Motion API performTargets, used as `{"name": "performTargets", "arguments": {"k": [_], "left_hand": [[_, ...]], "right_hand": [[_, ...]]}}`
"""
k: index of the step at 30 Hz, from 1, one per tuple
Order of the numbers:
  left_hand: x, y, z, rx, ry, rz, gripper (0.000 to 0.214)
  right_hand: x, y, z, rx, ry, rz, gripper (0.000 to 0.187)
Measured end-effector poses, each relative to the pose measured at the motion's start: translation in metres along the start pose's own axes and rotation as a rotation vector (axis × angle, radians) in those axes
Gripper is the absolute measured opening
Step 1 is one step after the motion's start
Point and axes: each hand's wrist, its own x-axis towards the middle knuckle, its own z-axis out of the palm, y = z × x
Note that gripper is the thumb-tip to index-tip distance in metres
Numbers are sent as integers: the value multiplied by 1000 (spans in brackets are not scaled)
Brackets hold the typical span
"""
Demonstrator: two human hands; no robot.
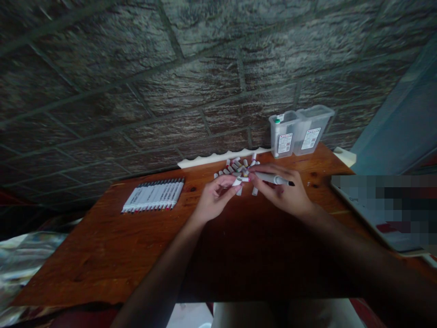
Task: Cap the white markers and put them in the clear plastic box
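Note:
My right hand is closed around a white marker lying across its fingers, its dark tip pointing right. My left hand pinches a small white cap close to the marker's left end. Both hands hover over the wooden table, just in front of a heap of loose marker caps. A neat row of several white markers lies side by side to the left of my left hand.
Two clear plastic marker cases with labels stand at the back right against a stone-pattern wall. A blurred flat object sits at the table's right edge. A white strip runs along the table's back edge.

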Motion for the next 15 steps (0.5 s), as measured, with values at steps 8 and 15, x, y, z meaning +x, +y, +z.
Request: {"name": "performTargets", "arguments": {"k": [8, 15], "left_hand": [[0, 4, -1, -14, 28, -33, 20], [0, 1, 0, -18, -4, -14, 19]], "right_hand": [[2, 6, -3, -35, 121, 46, 13], [-2, 3, 3, 39, 113, 97, 12]]}}
